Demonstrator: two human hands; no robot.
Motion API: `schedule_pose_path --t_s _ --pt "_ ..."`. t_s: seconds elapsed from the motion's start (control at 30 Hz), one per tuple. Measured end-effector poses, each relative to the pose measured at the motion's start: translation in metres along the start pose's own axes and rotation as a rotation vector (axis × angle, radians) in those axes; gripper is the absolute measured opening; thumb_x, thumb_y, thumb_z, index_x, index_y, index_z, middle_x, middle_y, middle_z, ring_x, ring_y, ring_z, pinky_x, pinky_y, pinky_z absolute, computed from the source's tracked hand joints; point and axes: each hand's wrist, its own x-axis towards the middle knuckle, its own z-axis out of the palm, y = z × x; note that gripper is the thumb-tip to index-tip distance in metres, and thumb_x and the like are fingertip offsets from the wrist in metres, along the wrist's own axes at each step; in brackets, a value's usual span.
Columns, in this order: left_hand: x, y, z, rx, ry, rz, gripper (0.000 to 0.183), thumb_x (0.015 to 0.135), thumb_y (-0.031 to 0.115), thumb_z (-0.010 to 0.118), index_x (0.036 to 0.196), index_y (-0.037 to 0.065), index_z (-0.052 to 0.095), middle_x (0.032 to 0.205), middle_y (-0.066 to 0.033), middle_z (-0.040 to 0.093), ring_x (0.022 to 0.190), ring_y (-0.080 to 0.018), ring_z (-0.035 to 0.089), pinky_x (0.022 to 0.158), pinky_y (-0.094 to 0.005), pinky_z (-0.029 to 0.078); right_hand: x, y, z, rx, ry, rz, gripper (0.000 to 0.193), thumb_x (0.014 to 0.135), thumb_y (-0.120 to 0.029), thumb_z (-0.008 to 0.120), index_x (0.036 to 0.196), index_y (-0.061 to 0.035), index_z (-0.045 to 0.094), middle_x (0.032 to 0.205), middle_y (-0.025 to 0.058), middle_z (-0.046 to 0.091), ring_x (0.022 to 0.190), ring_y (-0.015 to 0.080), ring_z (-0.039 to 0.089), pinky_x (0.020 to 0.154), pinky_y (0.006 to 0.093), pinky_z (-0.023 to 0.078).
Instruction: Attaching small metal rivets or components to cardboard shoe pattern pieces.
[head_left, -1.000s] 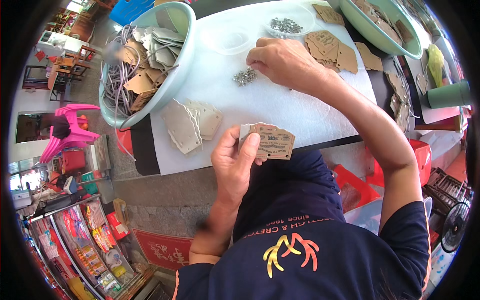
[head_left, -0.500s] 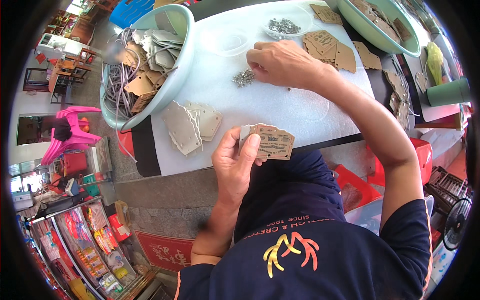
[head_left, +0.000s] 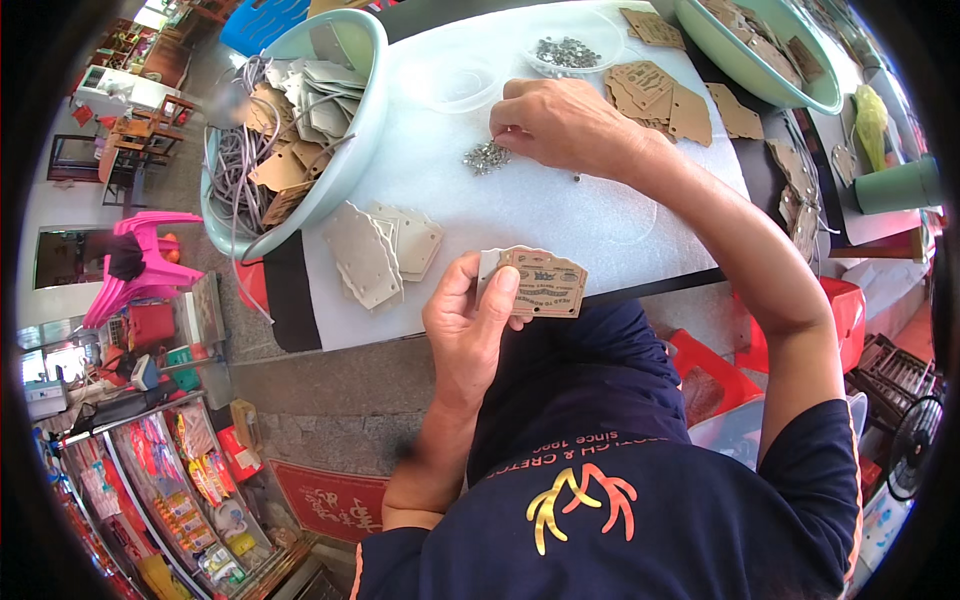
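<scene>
My left hand [head_left: 466,325] holds a small stack of scallop-edged cardboard tags [head_left: 552,286] near the table's front edge. The outer tag is brown with dark print, and a greyish one shows behind it under my thumb. Over the table, my right hand [head_left: 568,122] is bent down with its fingertips pinched together at a loose pile of small metal fasteners [head_left: 486,157]. Whatever lies between those fingertips is too small or hidden to make out. A clear plastic dish [head_left: 612,58] beyond that hand holds more small metal pieces [head_left: 568,52].
Pale tags [head_left: 368,260] lie at the table's left front, and brown tags [head_left: 650,95] at the back right. A large pale-green basin [head_left: 375,105] of tags and grey cords stands left; another basin [head_left: 745,62] stands far right. A green cup [head_left: 895,187] is at the right.
My right hand has shifted very slightly left at the fastener pile. The tags in my left hand have tilted a little; otherwise the scene is the same.
</scene>
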Motion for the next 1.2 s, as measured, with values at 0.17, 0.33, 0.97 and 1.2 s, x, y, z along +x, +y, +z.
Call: schedule_pose_path --t_s 0.17,0.33,0.97,1.2 --pt "0.000 -0.001 0.001 -0.004 -0.008 0.001 0.017 0.094 0.011 0.059 0.106 0.000 0.060 0.093 -0.0077 0.068 0.068 -0.0066 0.057 0.057 -0.0205 0.045 0.005 0.001 0.006 -0.004 0.023 -0.064 0.012 0.086 -0.015 0.059 0.083 -0.0041 0.064 0.085 0.0096 0.061 0.076 0.0289 0.063 0.069 0.0401 0.049" --pt "0.000 -0.001 0.000 0.049 -0.008 0.003 0.017 0.095 0.012 0.055 0.108 0.001 0.058 0.093 -0.0099 0.068 0.067 -0.0082 0.057 0.055 -0.0224 0.044 0.003 0.004 0.000 -0.066 0.007 -0.017 0.012 0.085 -0.013 0.058 0.080 -0.0024 0.061 0.083 0.0105 0.061 0.074 0.0295 0.062 0.068 0.0395 0.048" --pt "-0.002 -0.002 -0.002 -0.013 -0.020 -0.001 0.018 0.094 0.011 0.059 0.106 -0.002 0.059 0.091 -0.0075 0.067 0.069 -0.0066 0.057 0.057 -0.0198 0.045 -0.030 -0.019 -0.035 0.010 0.040 -0.086 0.011 0.083 -0.011 0.059 0.080 -0.0021 0.065 0.073 0.0155 0.064 0.071 0.0330 0.065 0.064 0.0428 0.052" --pt "-0.002 -0.002 -0.002 0.003 -0.021 -0.009 0.017 0.094 0.011 0.060 0.105 -0.001 0.059 0.090 -0.0071 0.067 0.069 -0.0066 0.057 0.057 -0.0196 0.045 -0.027 -0.025 -0.027 -0.027 -0.118 -0.055 0.010 0.083 -0.013 0.063 0.085 -0.0043 0.066 0.083 0.0101 0.065 0.076 0.0310 0.064 0.070 0.0398 0.050"
